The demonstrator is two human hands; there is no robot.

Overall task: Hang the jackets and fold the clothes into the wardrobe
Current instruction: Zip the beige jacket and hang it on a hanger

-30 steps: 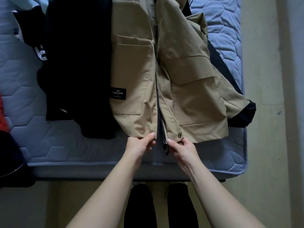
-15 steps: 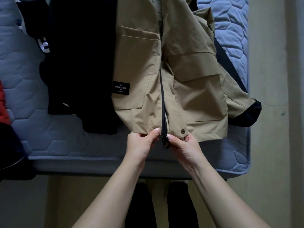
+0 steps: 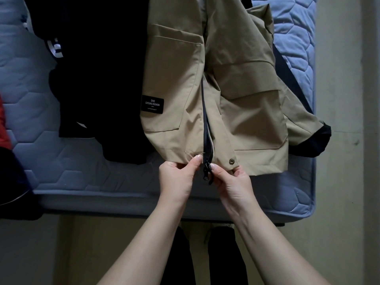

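A tan jacket [image 3: 242, 103] with a black label and dark cuffs lies front-up on the blue quilted mattress [image 3: 86, 169]. Its dark zipper [image 3: 206, 140] runs down the middle to the hem. My left hand [image 3: 176, 177] pinches the hem's left front edge beside the zipper. My right hand [image 3: 232, 182] pinches the right front edge at the zipper's bottom end, where the black slider and pull [image 3: 206, 171] hang between my thumbs. The two front edges meet at the hem.
A heap of black clothes [image 3: 98, 79] lies left of the jacket, partly under it. A red garment [image 3: 4, 124] and dark fabric sit at the left edge. Pale floor and wall run along the right. My legs stand below the mattress edge.
Both hands have drawn the two front edges together at the hem, closing the gap at the zipper's bottom. The view has shifted slightly toward the jacket.
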